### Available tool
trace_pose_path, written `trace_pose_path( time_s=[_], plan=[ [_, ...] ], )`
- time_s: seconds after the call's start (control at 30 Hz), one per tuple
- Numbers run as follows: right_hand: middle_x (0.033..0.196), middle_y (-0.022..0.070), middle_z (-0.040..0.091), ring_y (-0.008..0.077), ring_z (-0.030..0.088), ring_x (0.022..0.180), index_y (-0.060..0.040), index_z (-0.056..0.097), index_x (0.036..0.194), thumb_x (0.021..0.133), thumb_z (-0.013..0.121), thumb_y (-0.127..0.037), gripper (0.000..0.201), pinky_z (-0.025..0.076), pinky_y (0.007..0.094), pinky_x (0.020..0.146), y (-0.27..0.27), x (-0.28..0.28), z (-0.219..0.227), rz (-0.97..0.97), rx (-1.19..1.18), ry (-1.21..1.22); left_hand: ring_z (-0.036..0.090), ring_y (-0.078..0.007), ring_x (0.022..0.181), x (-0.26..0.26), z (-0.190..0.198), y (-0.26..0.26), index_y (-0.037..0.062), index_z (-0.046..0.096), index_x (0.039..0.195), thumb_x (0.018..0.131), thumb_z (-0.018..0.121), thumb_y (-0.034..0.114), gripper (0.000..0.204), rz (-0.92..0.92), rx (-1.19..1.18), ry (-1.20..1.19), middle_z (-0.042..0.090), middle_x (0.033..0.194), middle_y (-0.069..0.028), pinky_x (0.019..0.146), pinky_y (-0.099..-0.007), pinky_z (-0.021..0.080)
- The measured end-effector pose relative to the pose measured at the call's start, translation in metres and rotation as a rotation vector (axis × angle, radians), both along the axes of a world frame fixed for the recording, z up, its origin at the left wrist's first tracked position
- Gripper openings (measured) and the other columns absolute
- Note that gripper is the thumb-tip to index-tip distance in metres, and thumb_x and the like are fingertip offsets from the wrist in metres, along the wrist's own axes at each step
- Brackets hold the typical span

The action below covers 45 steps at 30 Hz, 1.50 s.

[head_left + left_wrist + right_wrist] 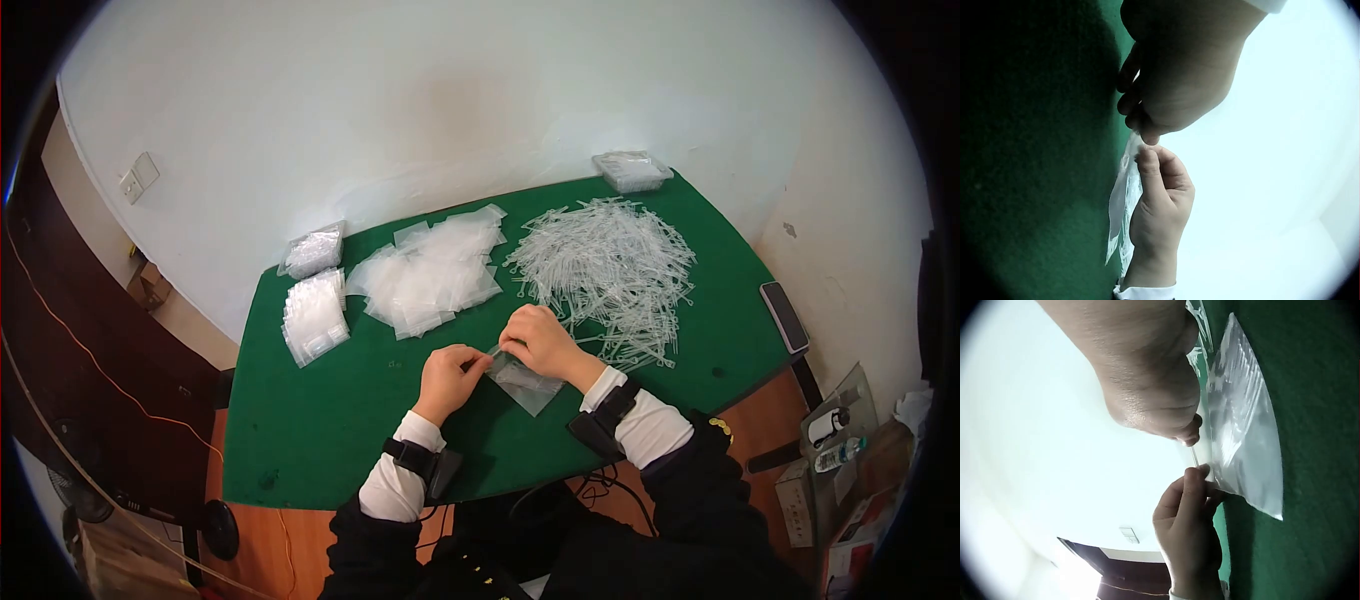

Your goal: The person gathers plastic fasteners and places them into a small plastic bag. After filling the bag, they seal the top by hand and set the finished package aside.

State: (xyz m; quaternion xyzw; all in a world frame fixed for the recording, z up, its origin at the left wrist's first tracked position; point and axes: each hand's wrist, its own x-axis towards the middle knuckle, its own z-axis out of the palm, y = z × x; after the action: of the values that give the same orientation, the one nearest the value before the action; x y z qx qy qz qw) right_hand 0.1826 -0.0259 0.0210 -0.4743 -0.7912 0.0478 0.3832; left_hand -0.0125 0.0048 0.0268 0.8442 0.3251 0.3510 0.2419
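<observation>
A small clear plastic bag (530, 392) with thin clear strips inside lies slanted just above the green tabletop, between the hands. My left hand (450, 384) pinches one end of its top edge between thumb and index finger. At the other end, my right hand (546, 342) pinches the same edge. The right wrist view shows the bag (1244, 434) hanging below the fingertips, with a narrow piece of its edge stretched between the two hands. In the left wrist view, my left hand (1188, 69) hides part of the bag's top.
A heap of clear plastic strips (610, 265) lies just beyond the right hand. Flat translucent bags (430, 270) spread across the back middle. Filled bags (315, 315) overlap at left, near a clear pack (314, 250). A clear container (633, 172) and a phone (784, 316) are at right.
</observation>
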Motion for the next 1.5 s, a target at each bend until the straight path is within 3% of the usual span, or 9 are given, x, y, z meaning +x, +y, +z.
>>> trace_pose_path(
  time_s=[0.5, 0.6, 0.67, 0.77, 0.93, 1.03, 1.33, 1.43, 1.5],
  plan=[
    [0.07, 0.0077, 0.058, 0.0259, 0.054, 0.072, -0.0036, 0.059, 0.074, 0.075, 0.059, -0.017, 0.014, 0.042, 0.0347, 0.068, 0.007, 0.014, -0.001, -0.058, -0.127, 0.262, 0.051, -0.018, 0.049, -0.001, -0.001, 0.0, -0.0009, 0.063, 0.073, 0.075, 0.066, 0.016, 0.017, -0.007, -0.151, -0.044, 0.057, 0.06, -0.009, 0.048, -0.0289, 0.04],
    [0.065, 0.0018, 0.054, 0.0121, 0.049, 0.058, -0.0031, 0.054, 0.077, 0.083, 0.055, -0.015, 0.013, 0.04, 0.0273, 0.055, 0.005, 0.01, 0.002, -0.088, -0.16, 0.411, 0.051, -0.0174, 0.05, 0.0, 0.001, -0.002, -0.0014, 0.063, 0.074, 0.076, 0.064, 0.014, 0.016, -0.094, -0.195, -0.065, 0.056, 0.059, -0.0078, 0.049, -0.0285, 0.04],
    [0.064, 0.0007, 0.052, 0.01, 0.047, 0.055, -0.0033, 0.053, 0.078, 0.085, 0.053, -0.015, 0.014, 0.038, 0.0254, 0.052, 0.003, 0.008, 0.005, -0.055, -0.25, 0.491, 0.051, -0.0171, 0.051, -0.001, 0.0, -0.002, -0.0017, 0.063, 0.075, 0.077, 0.064, 0.013, 0.015, -0.138, -0.218, -0.075, 0.055, 0.058, -0.0072, 0.049, -0.0282, 0.04],
    [0.062, -0.0017, 0.049, 0.0059, 0.043, 0.051, -0.0038, 0.05, 0.081, 0.088, 0.05, -0.016, 0.014, 0.035, 0.0217, 0.047, 0.001, 0.007, 0.004, 0.013, -0.432, 0.652, 0.053, -0.0174, 0.059, -0.003, 0.004, 0.0, -0.0022, 0.063, 0.078, 0.077, 0.061, 0.009, 0.011, -0.302, -0.294, -0.136, 0.057, 0.069, -0.008, 0.055, -0.0272, 0.041],
    [0.06, -0.0027, 0.047, 0.0042, 0.039, 0.05, -0.0042, 0.05, 0.083, 0.089, 0.048, -0.015, 0.012, 0.032, 0.021, 0.047, 0.004, 0.004, -0.004, 0.085, -0.417, 0.608, 0.055, -0.0208, 0.072, 0.003, 0.017, -0.009, 0.0005, 0.065, 0.085, 0.073, 0.059, 0.001, 0.014, -0.174, -0.209, -0.28, 0.059, 0.085, -0.0094, 0.066, -0.029, 0.045],
    [0.058, -0.0002, 0.046, 0.0052, 0.041, 0.052, -0.0033, 0.052, 0.082, 0.087, 0.05, -0.014, 0.012, 0.034, 0.0236, 0.048, 0.004, 0.001, -0.007, 0.106, -0.41, 0.577, 0.056, -0.0238, 0.088, 0.011, 0.023, -0.018, 0.0035, 0.066, 0.093, 0.067, 0.058, -0.007, 0.028, -0.207, 0.136, -0.119, 0.058, 0.1, -0.0103, 0.078, -0.0307, 0.045],
    [0.066, -0.0002, 0.054, 0.0057, 0.047, 0.059, -0.0012, 0.056, 0.084, 0.085, 0.056, -0.015, 0.014, 0.037, 0.0223, 0.052, 0.005, 0.001, -0.011, 0.129, -0.538, 0.549, 0.059, -0.0249, 0.083, 0.005, 0.014, -0.003, 0.0041, 0.065, 0.086, 0.071, 0.064, 0.001, 0.016, -0.242, 0.361, -0.203, 0.063, 0.086, -0.0082, 0.073, -0.0322, 0.047],
    [0.069, -0.0002, 0.056, 0.0064, 0.049, 0.06, -0.0012, 0.057, 0.083, 0.085, 0.056, -0.016, 0.015, 0.039, 0.0219, 0.054, 0.006, 0.0, -0.009, 0.11, -0.446, 0.562, 0.06, -0.0147, 0.071, 0.001, 0.009, -0.006, -0.0003, 0.063, 0.083, 0.08, 0.06, 0.003, 0.005, -0.091, -0.098, -0.318, 0.063, 0.071, -0.0058, 0.066, -0.0264, 0.048],
    [0.073, 0.0003, 0.058, 0.0057, 0.051, 0.063, -0.0027, 0.058, 0.086, 0.087, 0.055, -0.016, 0.013, 0.041, 0.0208, 0.056, 0.005, 0.004, -0.003, 0.17, -0.572, 0.767, 0.059, -0.0128, 0.066, 0.0, 0.004, -0.005, -0.0014, 0.062, 0.083, 0.083, 0.059, 0.005, 0.007, -0.049, -0.135, -0.327, 0.062, 0.069, -0.0053, 0.062, -0.0248, 0.047]
  ],
)
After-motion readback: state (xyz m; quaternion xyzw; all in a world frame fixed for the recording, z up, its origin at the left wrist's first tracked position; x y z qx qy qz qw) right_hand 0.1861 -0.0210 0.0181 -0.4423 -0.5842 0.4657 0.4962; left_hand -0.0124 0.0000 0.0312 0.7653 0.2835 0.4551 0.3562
